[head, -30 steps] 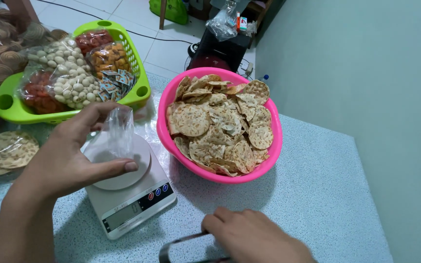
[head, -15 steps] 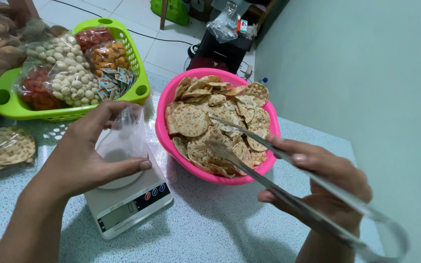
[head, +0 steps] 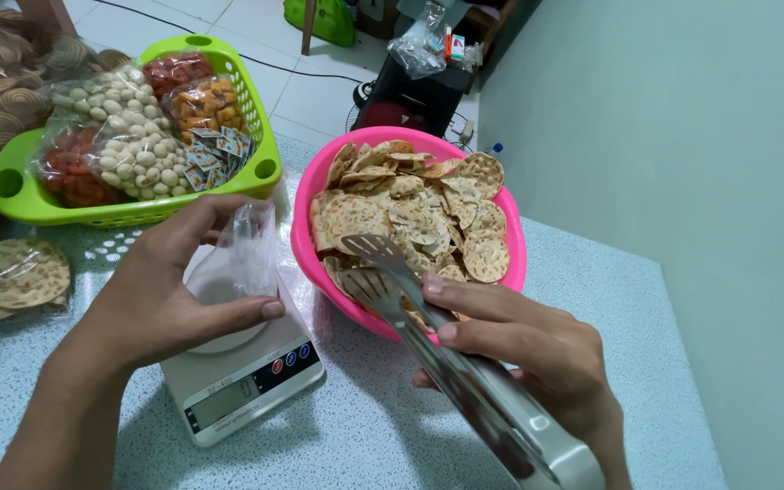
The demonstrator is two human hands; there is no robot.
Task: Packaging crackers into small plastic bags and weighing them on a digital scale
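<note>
Since half a second ago, the metal tongs point(head: 428, 336) are drawn in and swung round, so that their slotted tips now lie over the near side of the pink bowl point(head: 510, 272) instead of reaching across it. They are gripped along the arms by the right hand point(head: 528, 354), fingers wrapped over the top; the tips stand slightly apart, just above or touching the round flat crackers point(head: 410, 218), and nothing is seen pinched between them. A small clear plastic bag point(head: 242, 249) is held open by the left hand point(head: 165, 299), thumb and fingers curled about its mouth, over the white plate of the kitchen scale point(head: 247, 381) just beside the bowl. The step in hand is judged to be the picking of crackers for the bag. For the next move, a light squeeze is called for, since the brittle crackers could be cracked, then a short carry leftward to the bag's mouth. Behind, a green basket point(head: 11, 186) of packed snacks is stood.
</note>
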